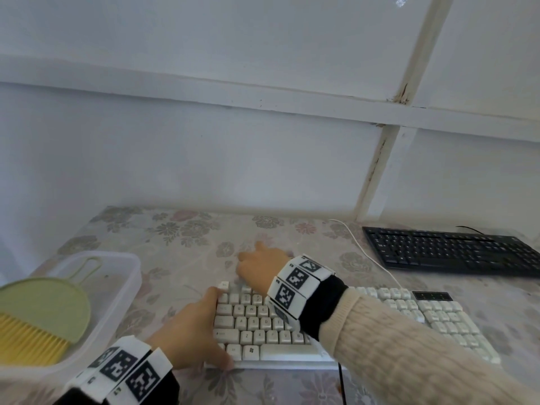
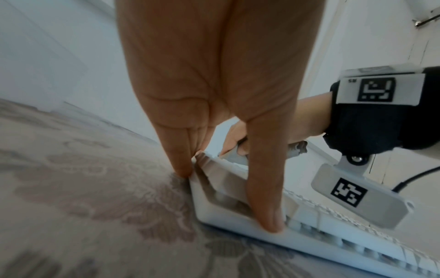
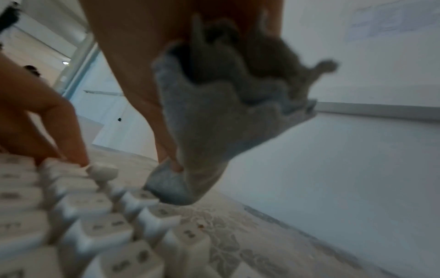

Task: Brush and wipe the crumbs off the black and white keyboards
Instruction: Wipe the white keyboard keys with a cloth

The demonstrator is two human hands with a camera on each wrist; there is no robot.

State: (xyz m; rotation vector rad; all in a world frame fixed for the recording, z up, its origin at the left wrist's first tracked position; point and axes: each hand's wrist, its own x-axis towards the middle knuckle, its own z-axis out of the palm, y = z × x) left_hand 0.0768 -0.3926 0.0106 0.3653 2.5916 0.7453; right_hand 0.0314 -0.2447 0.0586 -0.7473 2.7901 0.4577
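Note:
The white keyboard (image 1: 263, 323) lies on the flowered tablecloth in front of me. My left hand (image 1: 193, 325) braces its left end with straight fingers, thumb on the front edge and fingertips (image 2: 183, 169) at the far corner. My right hand (image 1: 260, 264) reaches over the top-left keys and grips a bunched grey cloth (image 3: 209, 131). A cloth-wrapped fingertip presses on the top key row (image 3: 140, 199). The black keyboard (image 1: 450, 249) sits at the back right, untouched.
A clear plastic tub (image 1: 128, 276) at the left holds a green dustpan (image 1: 49, 311) and a yellow brush (image 1: 26, 340). A white cable (image 1: 368, 255) runs between the keyboards. The wall stands close behind the table. A small reddish crumb (image 3: 201, 226) lies beyond the keys.

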